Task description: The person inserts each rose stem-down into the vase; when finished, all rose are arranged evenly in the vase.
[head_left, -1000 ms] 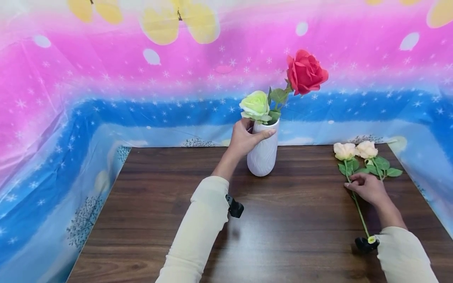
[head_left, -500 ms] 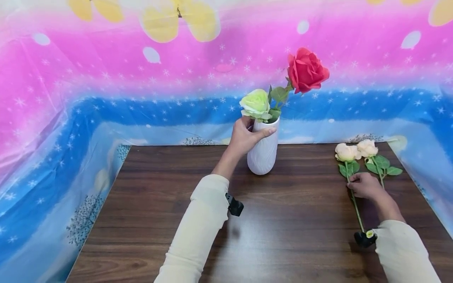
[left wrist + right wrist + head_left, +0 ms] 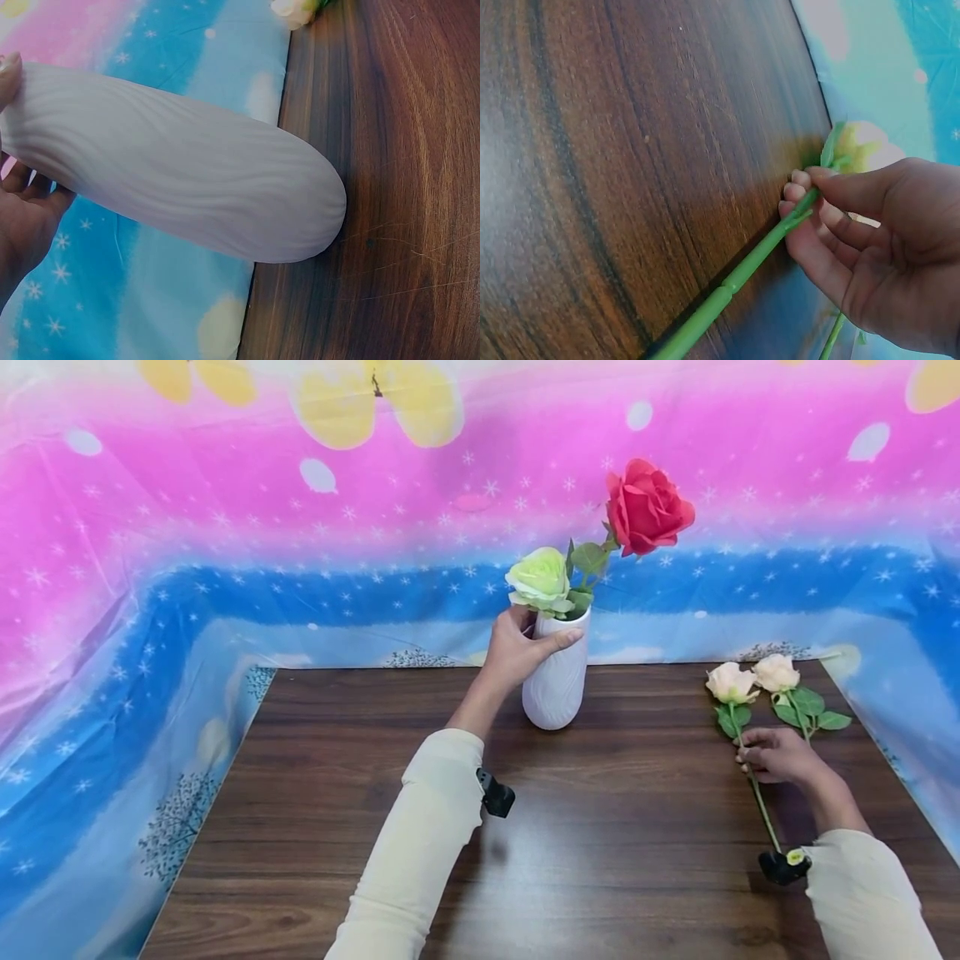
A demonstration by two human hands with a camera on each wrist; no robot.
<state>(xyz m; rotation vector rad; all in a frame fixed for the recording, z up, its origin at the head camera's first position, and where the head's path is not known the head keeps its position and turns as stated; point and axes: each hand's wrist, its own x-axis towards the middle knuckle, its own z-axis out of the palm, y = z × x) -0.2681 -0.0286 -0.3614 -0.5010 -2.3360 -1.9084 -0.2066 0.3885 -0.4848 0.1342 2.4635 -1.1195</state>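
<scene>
My left hand (image 3: 516, 647) grips the upper part of a white ribbed vase (image 3: 557, 689), thumb across its front. A pale green rose (image 3: 540, 578) and a taller red rose (image 3: 649, 508) stand in the vase. In the left wrist view the vase (image 3: 180, 165) fills the middle, its base at the wooden table. At the right, my right hand (image 3: 780, 756) pinches the stem of a cream rose (image 3: 731, 682); in the right wrist view thumb and fingers close round the green stem (image 3: 750, 262). A second cream rose (image 3: 777, 673) lies just beside it, its lower stem hidden behind the hand.
The dark wooden table (image 3: 360, 793) reaches back to a pink and blue cloth backdrop (image 3: 375, 535), which also hangs along both sides. Black wrist cameras sit at both sleeves, the left camera (image 3: 497, 793) close over the tabletop.
My right hand's fingers have shifted slightly along the cream rose's stem, and its bloom has moved a little. The left hand stays on the vase, which has not moved.
</scene>
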